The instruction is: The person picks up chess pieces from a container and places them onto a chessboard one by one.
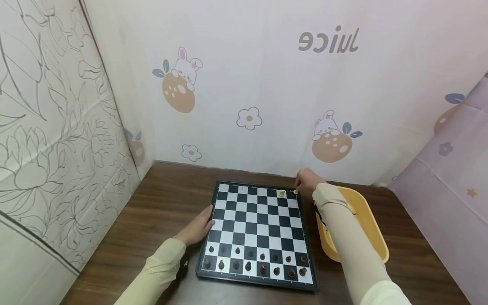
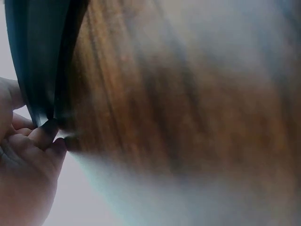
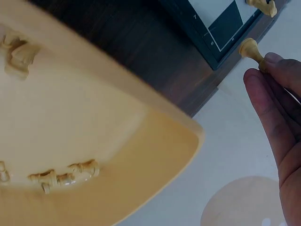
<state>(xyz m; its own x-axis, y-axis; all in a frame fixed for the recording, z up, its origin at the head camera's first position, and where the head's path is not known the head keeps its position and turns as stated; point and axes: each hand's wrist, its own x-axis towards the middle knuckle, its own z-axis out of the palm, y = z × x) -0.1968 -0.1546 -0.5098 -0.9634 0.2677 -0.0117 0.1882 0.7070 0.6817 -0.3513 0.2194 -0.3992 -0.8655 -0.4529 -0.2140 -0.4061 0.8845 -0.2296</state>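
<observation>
A black-and-white chessboard (image 1: pixel 251 218) lies on the wooden table. My left hand (image 1: pixel 198 225) holds its left edge, thumb over the rim and fingertips (image 2: pixel 46 134) against the side. At the board's far right corner, my right hand (image 1: pixel 306 180) pinches a cream chess piece (image 3: pixel 250 48) between thumb and fingers, base pointing toward the corner square; its top is hidden by the fingertips. Another cream chess piece (image 1: pixel 282 193) stands on the far row, just left of that hand. Dark brown chess pieces (image 1: pixel 263 268) fill the two nearest rows.
Right of the board stands a yellow plastic tub (image 1: pixel 375 224), beneath my right forearm. Several cream chess pieces (image 3: pixel 84 168) lie inside it. A printed curtain (image 1: pixel 248 84) hangs along the table's far edge, with a flower-patterned panel (image 1: pixel 57 127) on the left.
</observation>
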